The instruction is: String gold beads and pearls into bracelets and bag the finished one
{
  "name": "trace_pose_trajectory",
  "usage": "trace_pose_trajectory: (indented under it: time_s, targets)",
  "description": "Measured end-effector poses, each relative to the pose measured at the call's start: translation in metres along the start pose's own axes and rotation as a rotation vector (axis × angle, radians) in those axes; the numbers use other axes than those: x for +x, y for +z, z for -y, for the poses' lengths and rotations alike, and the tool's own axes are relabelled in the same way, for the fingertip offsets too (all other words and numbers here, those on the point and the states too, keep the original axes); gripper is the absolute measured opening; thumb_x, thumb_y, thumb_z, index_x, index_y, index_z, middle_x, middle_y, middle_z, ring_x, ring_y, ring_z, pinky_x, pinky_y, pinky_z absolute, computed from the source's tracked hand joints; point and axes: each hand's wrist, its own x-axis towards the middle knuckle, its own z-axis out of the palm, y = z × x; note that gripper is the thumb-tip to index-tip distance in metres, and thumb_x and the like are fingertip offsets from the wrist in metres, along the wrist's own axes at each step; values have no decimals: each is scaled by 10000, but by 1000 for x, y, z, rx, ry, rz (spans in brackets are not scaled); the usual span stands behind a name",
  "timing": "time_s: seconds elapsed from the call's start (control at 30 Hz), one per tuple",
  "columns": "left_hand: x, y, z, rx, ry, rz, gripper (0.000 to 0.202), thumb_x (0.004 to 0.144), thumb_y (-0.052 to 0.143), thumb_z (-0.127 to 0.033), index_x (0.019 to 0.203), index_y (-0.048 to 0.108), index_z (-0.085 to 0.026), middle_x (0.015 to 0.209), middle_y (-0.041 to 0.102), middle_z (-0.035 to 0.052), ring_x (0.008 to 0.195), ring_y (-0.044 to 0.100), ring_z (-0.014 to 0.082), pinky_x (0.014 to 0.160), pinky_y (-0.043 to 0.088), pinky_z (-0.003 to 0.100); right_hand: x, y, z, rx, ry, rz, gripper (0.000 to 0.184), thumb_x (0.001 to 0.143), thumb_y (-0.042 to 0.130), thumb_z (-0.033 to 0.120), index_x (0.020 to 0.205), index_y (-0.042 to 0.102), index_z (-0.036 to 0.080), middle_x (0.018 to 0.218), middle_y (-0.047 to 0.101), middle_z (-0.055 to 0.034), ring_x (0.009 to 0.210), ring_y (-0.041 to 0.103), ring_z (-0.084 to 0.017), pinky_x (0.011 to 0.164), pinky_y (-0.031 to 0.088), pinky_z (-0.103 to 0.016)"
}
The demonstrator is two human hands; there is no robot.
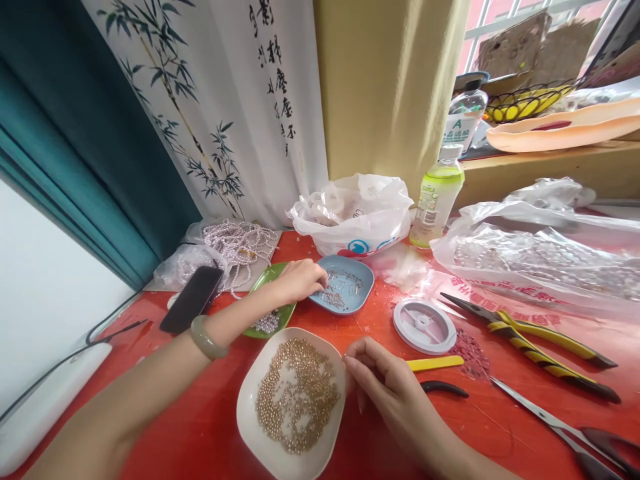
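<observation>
My left hand [300,279] reaches over the green dish [260,283] to the rim of a blue dish [363,293] of thin metal pins; its fingers are curled together at the pins, and what they hold is too small to see. A pale green bangle [206,339] sits on that wrist. My right hand [387,383] rests on the red table beside a white dish [245,413] of small gold beads, fingers pinched together at the dish's right rim. Anything in that pinch is too small to make out.
A white thread spool [424,325], yellow-handled pliers [540,343], scissors [560,427] and a yellow strip [435,363] lie right of my hands. A black phone [191,299], pearl strands [240,247], a white plastic bag [355,213], a drink bottle [436,197] and clear bags [540,253] stand behind.
</observation>
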Motion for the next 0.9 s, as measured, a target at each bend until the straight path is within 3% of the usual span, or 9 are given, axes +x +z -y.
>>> trace_pose_trajectory:
  time_s: [0.33,0.6,0.73,0.9]
  targets:
    - [6,-3,-4,145,157,97,196,719,496,-157,769,674,-220,753,628,60,834,548,204,587,377,247,0,-2,-2,-2,-17,19,202,855,382,309,705,429,182,556,439,55,461,395,-74,459,323,-199]
    - [10,-9,-10,105,162,129,160,657,505,-106,666,650,-173,710,600,79,809,533,201,605,382,253,-1,-1,-1,-6,-16,1,203,850,389,308,697,428,180,554,439,55,458,396,-69,454,322,-197]
    - [8,-9,-2,-8,108,81,124,628,530,-116,628,634,-184,670,601,55,799,532,198,631,389,258,-1,-1,0,13,-2,-6,206,847,393,320,694,422,184,535,430,62,443,399,-69,449,325,-196]
    - [-6,-6,2,-234,-24,-59,150,713,497,-226,777,610,-151,807,623,59,746,556,148,666,423,258,-1,-1,-1,39,-3,-20,199,842,406,315,691,419,186,531,447,60,444,408,-70,451,333,-193]
